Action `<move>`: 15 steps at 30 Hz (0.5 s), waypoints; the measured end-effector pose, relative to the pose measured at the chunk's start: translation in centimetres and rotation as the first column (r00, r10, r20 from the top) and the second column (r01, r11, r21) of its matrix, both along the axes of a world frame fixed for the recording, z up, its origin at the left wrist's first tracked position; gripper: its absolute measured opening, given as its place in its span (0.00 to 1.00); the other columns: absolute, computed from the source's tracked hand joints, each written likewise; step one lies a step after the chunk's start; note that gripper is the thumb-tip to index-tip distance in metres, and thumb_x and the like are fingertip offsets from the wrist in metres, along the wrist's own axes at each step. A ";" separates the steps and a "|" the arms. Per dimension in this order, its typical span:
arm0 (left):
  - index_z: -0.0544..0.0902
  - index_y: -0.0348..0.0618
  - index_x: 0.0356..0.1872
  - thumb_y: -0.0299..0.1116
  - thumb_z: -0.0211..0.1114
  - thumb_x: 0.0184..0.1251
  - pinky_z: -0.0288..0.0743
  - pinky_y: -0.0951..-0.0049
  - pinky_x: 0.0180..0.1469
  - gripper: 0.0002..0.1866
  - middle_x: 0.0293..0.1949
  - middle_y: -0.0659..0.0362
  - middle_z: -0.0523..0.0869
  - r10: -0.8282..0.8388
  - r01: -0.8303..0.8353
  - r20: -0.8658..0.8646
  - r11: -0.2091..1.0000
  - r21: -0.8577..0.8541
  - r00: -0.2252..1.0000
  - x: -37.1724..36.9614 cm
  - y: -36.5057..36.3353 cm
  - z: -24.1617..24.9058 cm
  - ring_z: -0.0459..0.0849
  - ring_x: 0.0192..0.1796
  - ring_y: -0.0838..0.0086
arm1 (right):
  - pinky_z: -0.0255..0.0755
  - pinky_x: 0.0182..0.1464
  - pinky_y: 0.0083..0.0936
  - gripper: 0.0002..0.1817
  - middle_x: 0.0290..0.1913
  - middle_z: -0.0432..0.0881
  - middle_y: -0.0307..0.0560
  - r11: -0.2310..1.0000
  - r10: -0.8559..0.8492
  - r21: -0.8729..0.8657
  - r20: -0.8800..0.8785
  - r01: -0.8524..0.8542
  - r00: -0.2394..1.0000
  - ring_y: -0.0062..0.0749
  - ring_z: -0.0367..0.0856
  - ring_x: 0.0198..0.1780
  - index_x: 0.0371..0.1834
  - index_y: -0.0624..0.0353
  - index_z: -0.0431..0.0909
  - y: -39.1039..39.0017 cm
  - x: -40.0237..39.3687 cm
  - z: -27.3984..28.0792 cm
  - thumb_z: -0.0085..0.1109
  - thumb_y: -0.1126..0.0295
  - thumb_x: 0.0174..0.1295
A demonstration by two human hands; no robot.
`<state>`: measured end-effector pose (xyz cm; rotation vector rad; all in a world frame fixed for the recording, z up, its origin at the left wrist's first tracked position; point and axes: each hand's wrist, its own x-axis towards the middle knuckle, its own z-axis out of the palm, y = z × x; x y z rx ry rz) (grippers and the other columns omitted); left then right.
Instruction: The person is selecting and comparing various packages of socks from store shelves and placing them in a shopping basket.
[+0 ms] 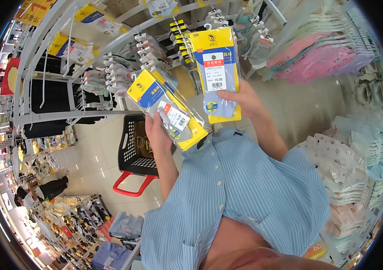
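My left hand (156,134) is closed on a yellow and blue sock packet (149,93) with grey socks and a white price tag. The yellow edge of another packet shows behind it. Closed around the side of a second sock packet (211,40), my right hand (245,100) has its thumb on the front. That packet stands nearly upright, with light blue socks and a tag reading 10.00. The two held packets are side by side, with a small gap between them.
Racks of hanging packets (97,21) and small hangers (149,49) stand ahead. A black basket (131,166) with a red handle (133,194) is below my left hand. Baby clothes (331,162) hang at right. Another person (52,188) is far left.
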<state>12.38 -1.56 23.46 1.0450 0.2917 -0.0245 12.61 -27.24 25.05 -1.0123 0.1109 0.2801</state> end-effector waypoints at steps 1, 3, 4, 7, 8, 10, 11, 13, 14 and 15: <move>0.66 0.33 0.58 0.25 0.49 0.69 0.71 0.68 0.56 0.18 0.52 0.53 0.78 -0.001 0.000 -0.010 1.000 -0.022 1.000 0.2 -0.1 0.1 0.78 0.52 0.68 | 0.73 0.52 0.29 0.23 0.50 0.80 0.48 1.000 0.004 -0.014 0.005 -0.004 1.000 0.31 0.79 0.49 0.54 0.65 0.71 0.2 0.1 0.6 0.64 0.76 0.53; 0.60 0.40 0.66 0.22 0.48 0.68 0.67 0.69 0.59 0.25 0.58 0.52 0.72 0.014 -0.015 0.029 1.000 0.017 0.999 0.8 0.1 -0.7 0.75 0.56 0.69 | 0.73 0.51 0.28 0.24 0.50 0.80 0.48 0.999 0.012 -0.052 0.020 -0.011 1.000 0.30 0.79 0.49 0.54 0.66 0.72 0.8 0.7 1.4 0.65 0.75 0.53; 0.58 0.42 0.68 0.21 0.48 0.67 0.67 0.69 0.59 0.27 0.60 0.51 0.70 0.058 -0.062 0.079 0.997 0.053 0.995 1.0 -0.5 -0.3 0.74 0.57 0.70 | 0.73 0.52 0.28 0.24 0.50 0.80 0.48 0.997 0.013 -0.076 0.029 -0.010 0.999 0.30 0.79 0.49 0.54 0.66 0.72 1.0 0.8 1.7 0.65 0.75 0.52; 0.50 0.51 0.72 0.17 0.46 0.66 0.64 0.71 0.61 0.34 0.66 0.51 0.62 0.055 -0.079 0.219 0.991 0.105 0.974 1.9 -0.9 1.5 0.70 0.61 0.71 | 0.72 0.52 0.27 0.24 0.50 0.79 0.48 0.989 0.019 -0.147 0.062 -0.010 0.998 0.29 0.79 0.49 0.53 0.66 0.72 2.0 1.6 3.1 0.66 0.75 0.52; 0.52 0.49 0.71 0.17 0.46 0.66 0.64 0.71 0.62 0.33 0.66 0.51 0.62 0.020 -0.055 0.264 0.991 0.125 0.964 2.3 -0.4 1.3 0.70 0.61 0.71 | 0.72 0.52 0.27 0.24 0.50 0.79 0.48 0.986 0.019 -0.168 0.072 -0.007 0.997 0.29 0.79 0.49 0.53 0.67 0.72 2.3 1.8 3.5 0.66 0.74 0.51; 0.60 0.42 0.68 0.17 0.45 0.66 0.64 0.71 0.62 0.27 0.65 0.52 0.65 -0.081 0.056 0.210 0.991 0.123 0.974 2.6 0.2 2.8 0.70 0.61 0.70 | 0.72 0.52 0.27 0.25 0.50 0.79 0.47 0.985 0.040 -0.169 0.059 -0.030 0.997 0.29 0.79 0.49 0.54 0.67 0.72 2.7 2.2 4.2 0.67 0.74 0.51; 0.63 0.41 0.66 0.18 0.45 0.67 0.66 0.73 0.60 0.25 0.63 0.52 0.68 -0.115 0.091 0.173 0.986 0.137 0.978 2.9 0.8 2.5 0.72 0.59 0.72 | 0.72 0.52 0.27 0.26 0.50 0.80 0.47 0.985 0.047 -0.169 0.051 -0.038 0.998 0.29 0.79 0.49 0.54 0.67 0.72 2.8 2.4 4.4 0.67 0.74 0.51; 0.69 0.40 0.63 0.20 0.46 0.69 0.69 0.77 0.56 0.21 0.58 0.52 0.73 -0.186 0.168 0.102 0.972 0.162 0.977 3.9 1.9 1.9 0.75 0.55 0.75 | 0.72 0.53 0.28 0.27 0.50 0.79 0.48 0.971 0.061 -0.236 0.065 -0.044 0.996 0.29 0.79 0.49 0.55 0.66 0.71 2.7 2.8 4.5 0.67 0.73 0.51; 0.72 0.38 0.60 0.21 0.47 0.69 0.68 0.76 0.58 0.19 0.57 0.51 0.74 -0.164 0.151 0.093 0.979 0.136 0.982 4.1 2.0 2.0 0.74 0.56 0.74 | 0.71 0.53 0.28 0.28 0.50 0.79 0.48 0.961 0.070 -0.273 0.076 -0.047 0.995 0.30 0.79 0.49 0.56 0.66 0.70 2.5 3.1 4.6 0.67 0.72 0.51; 0.70 0.38 0.61 0.21 0.47 0.69 0.64 0.74 0.61 0.20 0.59 0.51 0.73 -0.170 0.149 0.121 0.975 0.167 0.978 4.4 2.3 1.6 0.72 0.60 0.71 | 0.70 0.55 0.29 0.28 0.51 0.79 0.48 0.976 0.065 -0.211 0.071 -0.049 0.995 0.30 0.78 0.50 0.57 0.66 0.69 2.3 3.4 4.7 0.67 0.71 0.51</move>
